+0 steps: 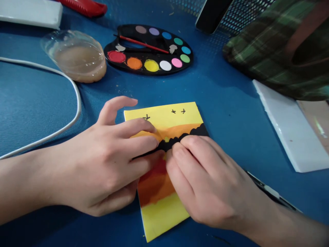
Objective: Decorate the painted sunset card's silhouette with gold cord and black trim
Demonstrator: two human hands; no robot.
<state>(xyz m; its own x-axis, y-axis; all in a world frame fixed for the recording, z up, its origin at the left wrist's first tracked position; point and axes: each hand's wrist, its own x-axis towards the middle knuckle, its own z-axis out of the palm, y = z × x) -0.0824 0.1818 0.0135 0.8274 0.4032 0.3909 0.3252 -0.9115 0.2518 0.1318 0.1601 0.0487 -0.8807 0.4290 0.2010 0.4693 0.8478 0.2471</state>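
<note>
Right hand (205, 175): fingers bunched together at black strip (167, 145) across middle of painted card (167, 207); tips hidden, cannot tell whether clamped. Left hand (110, 154): fingers bent, spread, meeting same strip, probably steadying it; grip hidden too. Card on tabletop (231, 130) beneath both hands. Paintbrush (144, 44) laid across palette (154, 40), presumably keeping bristles off tabletop; murky-water cup (79, 65) just beside.

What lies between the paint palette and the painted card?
In the head view, speckled blue tabletop separates the paint palette from the painted card; the left hand's little finger juts in at left.
</note>
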